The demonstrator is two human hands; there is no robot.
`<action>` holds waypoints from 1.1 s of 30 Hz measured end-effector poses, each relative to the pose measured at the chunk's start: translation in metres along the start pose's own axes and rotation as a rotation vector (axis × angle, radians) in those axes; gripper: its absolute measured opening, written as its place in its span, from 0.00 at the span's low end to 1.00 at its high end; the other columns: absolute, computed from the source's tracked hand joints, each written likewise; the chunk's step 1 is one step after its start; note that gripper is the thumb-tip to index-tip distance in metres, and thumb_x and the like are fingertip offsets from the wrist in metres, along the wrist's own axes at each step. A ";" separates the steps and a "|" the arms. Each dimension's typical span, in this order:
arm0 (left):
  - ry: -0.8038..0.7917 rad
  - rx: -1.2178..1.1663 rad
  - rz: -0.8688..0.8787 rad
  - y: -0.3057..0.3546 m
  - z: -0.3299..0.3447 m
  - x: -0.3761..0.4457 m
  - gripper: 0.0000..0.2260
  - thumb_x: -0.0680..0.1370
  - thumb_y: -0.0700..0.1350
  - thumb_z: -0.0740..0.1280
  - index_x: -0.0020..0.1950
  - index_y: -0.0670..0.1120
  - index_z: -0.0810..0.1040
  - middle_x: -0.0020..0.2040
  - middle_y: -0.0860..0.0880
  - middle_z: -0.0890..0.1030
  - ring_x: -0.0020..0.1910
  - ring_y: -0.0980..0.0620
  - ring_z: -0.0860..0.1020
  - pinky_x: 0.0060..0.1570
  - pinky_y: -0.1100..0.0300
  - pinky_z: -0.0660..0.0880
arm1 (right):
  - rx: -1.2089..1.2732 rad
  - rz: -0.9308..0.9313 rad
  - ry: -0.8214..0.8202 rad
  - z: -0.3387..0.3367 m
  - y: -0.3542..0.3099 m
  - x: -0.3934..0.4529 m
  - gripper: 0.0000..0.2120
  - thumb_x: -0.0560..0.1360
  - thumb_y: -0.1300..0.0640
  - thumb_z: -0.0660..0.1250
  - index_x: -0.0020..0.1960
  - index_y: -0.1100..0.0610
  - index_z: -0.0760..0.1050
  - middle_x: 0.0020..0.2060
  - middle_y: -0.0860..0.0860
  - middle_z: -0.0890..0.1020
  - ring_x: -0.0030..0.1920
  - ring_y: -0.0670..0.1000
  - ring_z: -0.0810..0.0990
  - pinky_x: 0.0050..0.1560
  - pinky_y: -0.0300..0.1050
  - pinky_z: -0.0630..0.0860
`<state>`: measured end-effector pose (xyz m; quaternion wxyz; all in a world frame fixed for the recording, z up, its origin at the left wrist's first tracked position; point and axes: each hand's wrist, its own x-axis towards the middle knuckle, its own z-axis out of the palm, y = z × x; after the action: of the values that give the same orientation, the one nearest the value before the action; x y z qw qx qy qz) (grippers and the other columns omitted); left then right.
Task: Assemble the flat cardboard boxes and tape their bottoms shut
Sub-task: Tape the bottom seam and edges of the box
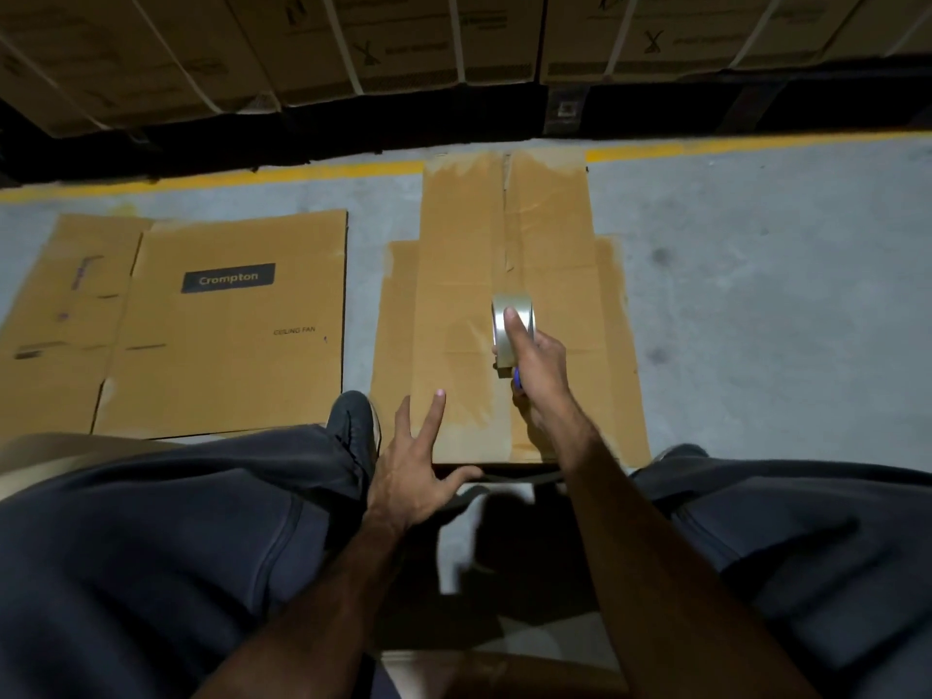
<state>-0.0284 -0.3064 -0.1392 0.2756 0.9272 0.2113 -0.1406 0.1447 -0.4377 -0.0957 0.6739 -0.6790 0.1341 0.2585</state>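
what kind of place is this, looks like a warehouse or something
Most likely a warehouse or packing floor: a row of strapped brown cartons along the far side, a yellow line painted on the grey concrete floor, and a flat brown "Crompton" ceiling-fan carton lying there.

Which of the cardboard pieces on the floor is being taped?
Start at the yellow floor line. Two cardboard pieces lie below it; take the box on the right, under the tape roll. Unlike the flat box beside it, it shows no Crompton label.

A warehouse: strapped cartons (403,47) stacked on racking, yellow line (302,174) (painted) across grey concrete floor (756,274).
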 end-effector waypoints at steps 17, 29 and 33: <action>0.104 -0.238 -0.037 0.041 0.005 0.052 0.49 0.68 0.73 0.74 0.80 0.75 0.46 0.85 0.46 0.52 0.79 0.36 0.62 0.70 0.33 0.70 | -0.003 -0.004 0.041 -0.018 -0.033 0.043 0.27 0.79 0.37 0.71 0.52 0.63 0.84 0.36 0.54 0.80 0.26 0.46 0.68 0.26 0.41 0.64; 0.125 -0.257 -0.061 0.055 0.005 0.066 0.49 0.69 0.69 0.76 0.79 0.77 0.46 0.84 0.44 0.54 0.80 0.37 0.61 0.70 0.34 0.68 | -0.052 0.010 0.048 -0.034 -0.034 0.039 0.20 0.79 0.37 0.71 0.42 0.55 0.79 0.22 0.41 0.73 0.26 0.43 0.69 0.29 0.40 0.67; 0.099 -0.274 -0.087 0.058 0.002 0.063 0.48 0.69 0.70 0.76 0.79 0.76 0.47 0.85 0.44 0.53 0.81 0.36 0.60 0.72 0.33 0.66 | -0.051 0.005 0.105 -0.032 -0.023 0.013 0.22 0.79 0.38 0.71 0.34 0.50 0.72 0.22 0.41 0.72 0.27 0.43 0.69 0.29 0.39 0.66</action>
<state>0.0530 -0.3318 -0.1385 0.3824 0.8766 0.2820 -0.0762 0.1729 -0.4662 -0.0844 0.6478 -0.7082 0.1645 0.2274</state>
